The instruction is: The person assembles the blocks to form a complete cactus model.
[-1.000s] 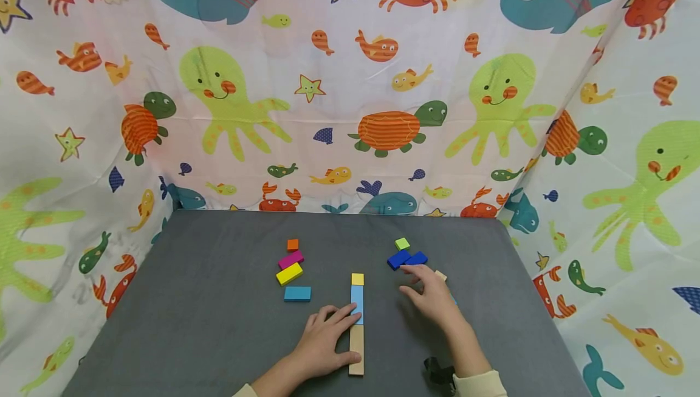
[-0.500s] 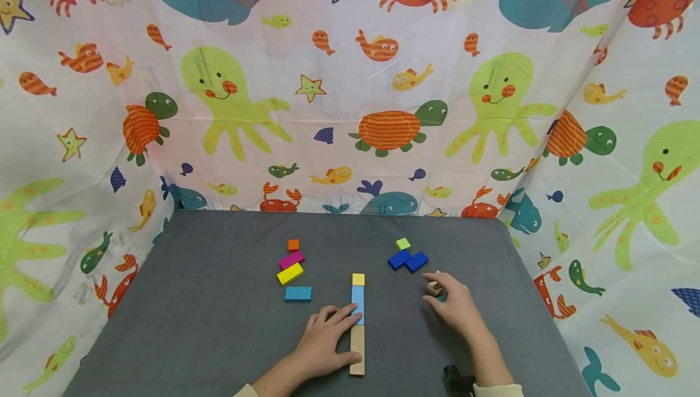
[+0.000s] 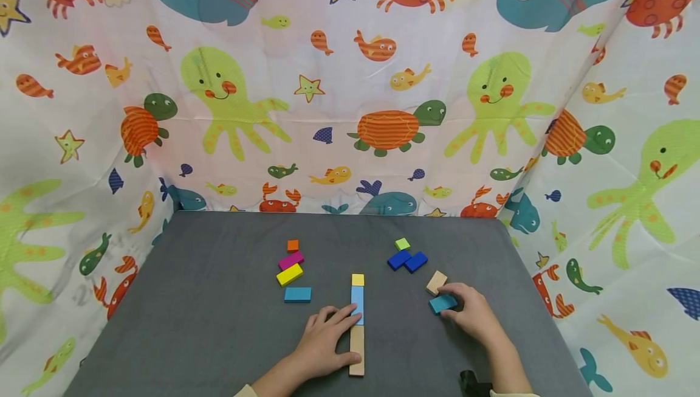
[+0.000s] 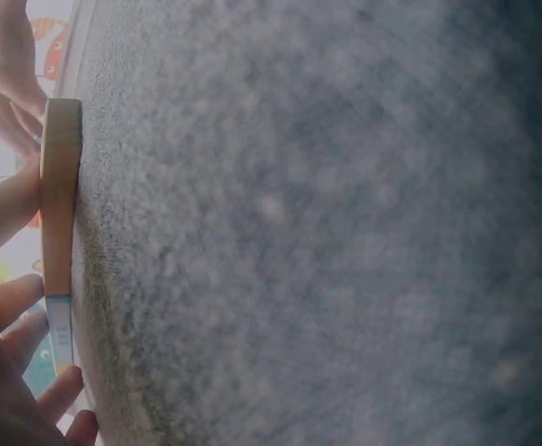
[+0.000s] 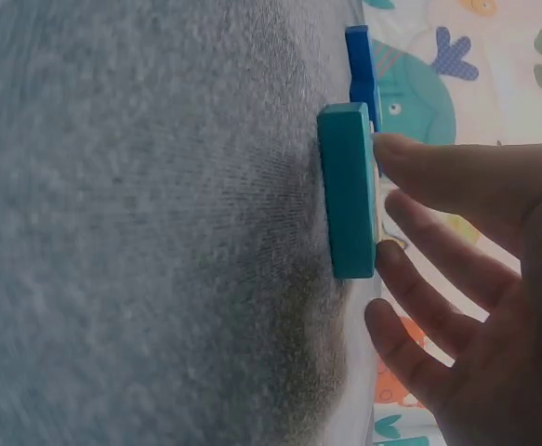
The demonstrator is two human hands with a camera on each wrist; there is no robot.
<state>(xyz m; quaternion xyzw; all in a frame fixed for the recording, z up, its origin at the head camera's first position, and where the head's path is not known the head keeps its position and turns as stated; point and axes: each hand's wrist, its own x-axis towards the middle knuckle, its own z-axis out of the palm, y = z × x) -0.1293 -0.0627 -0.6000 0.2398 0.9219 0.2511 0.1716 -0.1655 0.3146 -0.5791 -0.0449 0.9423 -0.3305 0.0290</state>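
Observation:
In the head view, my left hand (image 3: 328, 343) rests with spread fingers against a straight row of wooden blocks. The row has a plain wood block (image 3: 356, 348) nearest me, a light blue block (image 3: 357, 298), and a small yellow block (image 3: 358, 279) at the far end. The thumb lies by the plain block, fingertips on the light blue one. My right hand (image 3: 474, 312) hovers at a teal block (image 3: 442, 304), thumb and fingertips at its edges without a clear pinch. In the right wrist view, the teal block (image 5: 349, 195) lies on the table below the fingers.
A short plain block (image 3: 436, 283) lies just beyond the teal one. Further back are two dark blue blocks (image 3: 417, 262) and a green block (image 3: 401, 244). Left of the row lie orange (image 3: 293, 245), magenta (image 3: 291, 260), yellow (image 3: 290, 275) and blue (image 3: 298, 295) blocks. Printed curtains surround the grey table.
My right hand has moved right and nearer, from the dark blue blocks past the short plain block to the teal block. The left hand has stayed in place on the row.

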